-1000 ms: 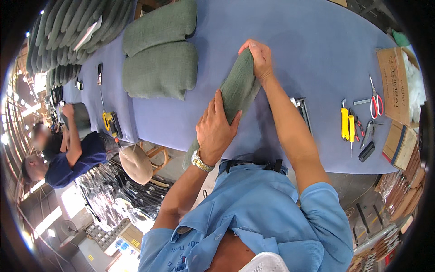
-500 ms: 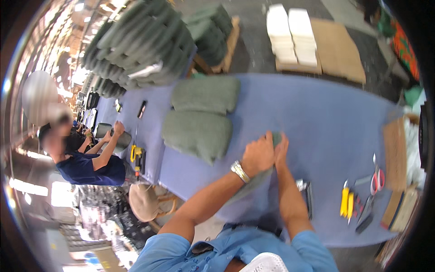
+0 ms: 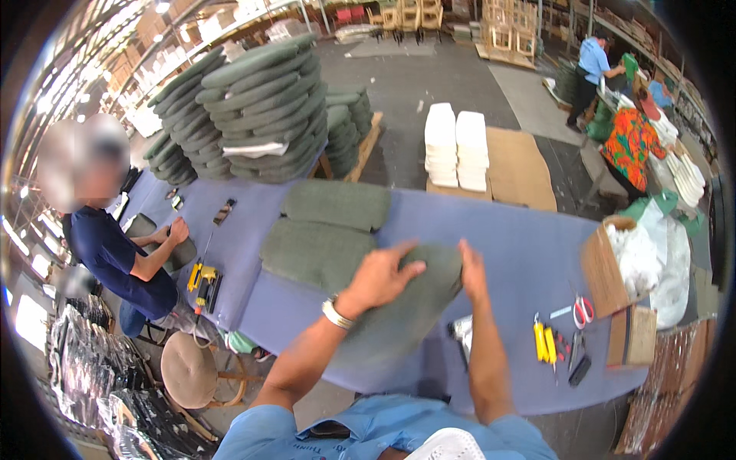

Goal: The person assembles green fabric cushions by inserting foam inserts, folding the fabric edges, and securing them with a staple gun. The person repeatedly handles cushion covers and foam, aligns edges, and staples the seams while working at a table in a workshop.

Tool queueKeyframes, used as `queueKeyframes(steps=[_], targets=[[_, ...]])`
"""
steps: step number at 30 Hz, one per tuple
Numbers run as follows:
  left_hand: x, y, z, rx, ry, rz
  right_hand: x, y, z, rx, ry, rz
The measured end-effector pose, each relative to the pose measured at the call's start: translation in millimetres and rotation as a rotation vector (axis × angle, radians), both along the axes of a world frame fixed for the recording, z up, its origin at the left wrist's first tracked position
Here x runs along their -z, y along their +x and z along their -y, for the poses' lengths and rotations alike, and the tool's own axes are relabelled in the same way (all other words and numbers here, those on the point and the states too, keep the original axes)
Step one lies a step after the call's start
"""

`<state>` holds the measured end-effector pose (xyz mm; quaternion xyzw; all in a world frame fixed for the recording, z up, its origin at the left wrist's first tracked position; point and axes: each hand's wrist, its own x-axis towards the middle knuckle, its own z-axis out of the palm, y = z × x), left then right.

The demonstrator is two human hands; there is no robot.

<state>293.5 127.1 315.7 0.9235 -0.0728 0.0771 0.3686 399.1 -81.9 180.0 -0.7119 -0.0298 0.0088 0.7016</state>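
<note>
A dark green fabric cushion [image 3: 414, 307], blurred by motion, is tilted between my two hands over the blue table [image 3: 506, 230]. My left hand [image 3: 383, 277] grips its far left side, with the thumb and forefinger apart and the other fingers partly hidden. Around the far right edge of the cushion, my right hand [image 3: 472, 272] is closed. Left of my hands, two more green cushions, a near one [image 3: 314, 251] and a far one [image 3: 333, 205], lie flat side by side. Beside my right forearm is a black and silver tool [image 3: 461, 337], partly covered by the arm.
Yellow-handled tools [image 3: 546, 345], red-handled scissors [image 3: 584, 310] and an open carton [image 3: 606, 268] are at the right. A yellow and black staple gun [image 3: 203, 285] lies left, near a co-worker [image 3: 126, 253]. Tall cushion stacks [image 3: 264, 107] stand behind; white pads [image 3: 456, 149] lie beyond the table.
My hands have moved apart from close together at the cushion's far end. More of the cushion's face shows. The view has tilted up, bringing more of the room in.
</note>
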Motion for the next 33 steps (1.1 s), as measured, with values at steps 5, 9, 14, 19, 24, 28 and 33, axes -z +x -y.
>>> queueKeyframes(steps=[5, 9, 14, 19, 24, 28, 33], targets=[[-66.6, -114.6, -27.0, -0.012, -0.186, 0.238, -145.8, -45.2, -30.8, -0.051, -0.013, 0.432], [-29.1, -167.8, -36.9, -0.079, -0.244, 0.321, -151.7, -88.5, -69.3, -0.102, 0.031, 0.477], [-3.5, -211.2, -45.4, -0.196, -0.385, 0.165, -136.6, -137.3, -96.3, -0.168, -0.02, 0.417], [-11.9, -212.1, -66.0, -0.145, -0.387, 0.276, -170.1, -178.1, -111.3, -0.242, -0.173, 0.396], [-27.2, -218.0, -93.8, -0.121, -0.296, 0.083, -182.3, -188.1, -134.4, -0.261, -0.413, 0.344], [-43.9, -212.4, -128.7, -0.107, -0.229, -0.04, -183.9, -178.2, -161.6, -0.399, -0.353, 0.3], [-45.4, -210.4, -150.5, -0.166, -0.196, -0.07, -177.8, -171.4, -202.4, -0.387, -0.318, 0.198]])
